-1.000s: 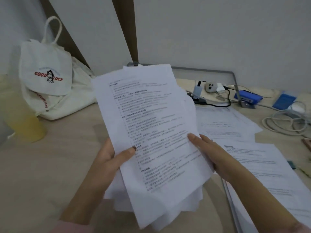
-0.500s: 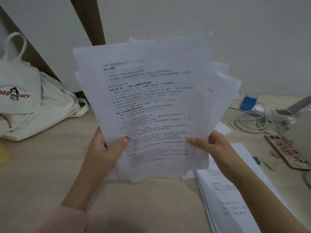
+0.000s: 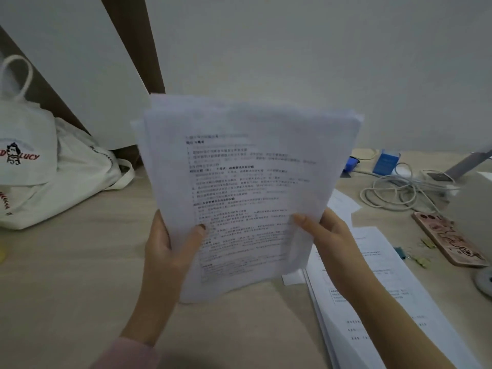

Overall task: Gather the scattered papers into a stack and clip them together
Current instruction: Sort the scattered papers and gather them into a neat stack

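Note:
A stack of white printed papers [image 3: 247,187] stands upright, its bottom edge resting on the wooden desk [image 3: 66,275]. My left hand [image 3: 167,251] grips its lower left side, thumb on the front sheet. My right hand [image 3: 330,241] grips the lower right side the same way. The sheets are nearly squared, with a few edges still peeking out at the top and left. More printed sheets [image 3: 386,296] lie flat on the desk under my right forearm. Small binder clips [image 3: 423,261], yellow and teal, lie to the right beside a phone.
A white canvas tote bag [image 3: 40,166] slumps at the left. At the right are a patterned phone [image 3: 447,241], coiled white cables [image 3: 394,193], a blue box [image 3: 386,162], a blue stapler [image 3: 351,163] and a grey laptop edge [image 3: 474,209].
The fanned, tilted papers have been raised upright and tapped down onto the desk, so their edges now line up far more closely. Both hands kept their grip throughout.

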Action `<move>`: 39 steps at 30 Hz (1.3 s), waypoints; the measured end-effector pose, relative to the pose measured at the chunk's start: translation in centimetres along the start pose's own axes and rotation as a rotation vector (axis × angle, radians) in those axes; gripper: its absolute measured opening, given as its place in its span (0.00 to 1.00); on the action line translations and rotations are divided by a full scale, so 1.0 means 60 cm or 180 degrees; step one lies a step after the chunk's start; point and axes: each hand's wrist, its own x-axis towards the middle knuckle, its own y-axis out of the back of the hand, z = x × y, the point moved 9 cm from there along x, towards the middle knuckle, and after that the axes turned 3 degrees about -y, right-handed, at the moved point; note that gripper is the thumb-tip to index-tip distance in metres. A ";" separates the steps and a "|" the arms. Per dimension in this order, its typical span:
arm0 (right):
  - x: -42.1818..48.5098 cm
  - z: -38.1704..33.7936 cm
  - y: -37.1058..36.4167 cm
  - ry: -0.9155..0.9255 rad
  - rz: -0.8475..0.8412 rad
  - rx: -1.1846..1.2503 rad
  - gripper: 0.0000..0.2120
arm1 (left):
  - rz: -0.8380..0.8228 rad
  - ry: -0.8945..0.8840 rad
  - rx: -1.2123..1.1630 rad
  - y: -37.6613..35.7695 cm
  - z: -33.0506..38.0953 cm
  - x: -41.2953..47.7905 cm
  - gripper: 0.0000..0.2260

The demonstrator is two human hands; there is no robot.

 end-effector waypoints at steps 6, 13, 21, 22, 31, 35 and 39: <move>-0.002 0.043 -0.001 -0.0408 -0.0125 -0.0308 0.14 | 0.0113 0.0149 0.0039 0.016 -0.020 -0.016 0.16; -0.013 0.032 0.020 -0.0550 0.0009 -0.0760 0.10 | 0.0096 0.0506 0.0057 -0.018 -0.026 -0.020 0.12; -0.056 0.045 0.198 -0.1005 0.0801 -0.1085 0.06 | -0.0742 0.1497 -0.0292 -0.172 -0.078 -0.084 0.15; -0.065 0.053 0.223 -0.1027 0.0904 -0.1172 0.07 | -0.0914 0.1604 -0.0294 -0.198 -0.086 -0.098 0.16; -0.137 0.110 0.375 -0.1373 0.1551 -0.2075 0.08 | -0.1541 0.1875 0.0514 -0.319 -0.155 -0.185 0.21; -0.147 0.128 0.407 -0.1538 0.1671 -0.2496 0.17 | -0.1612 0.2147 0.0389 -0.337 -0.173 -0.205 0.29; -0.150 0.137 0.409 -0.1947 0.1497 -0.1854 0.21 | -0.1601 0.2405 0.0012 -0.343 -0.180 -0.211 0.29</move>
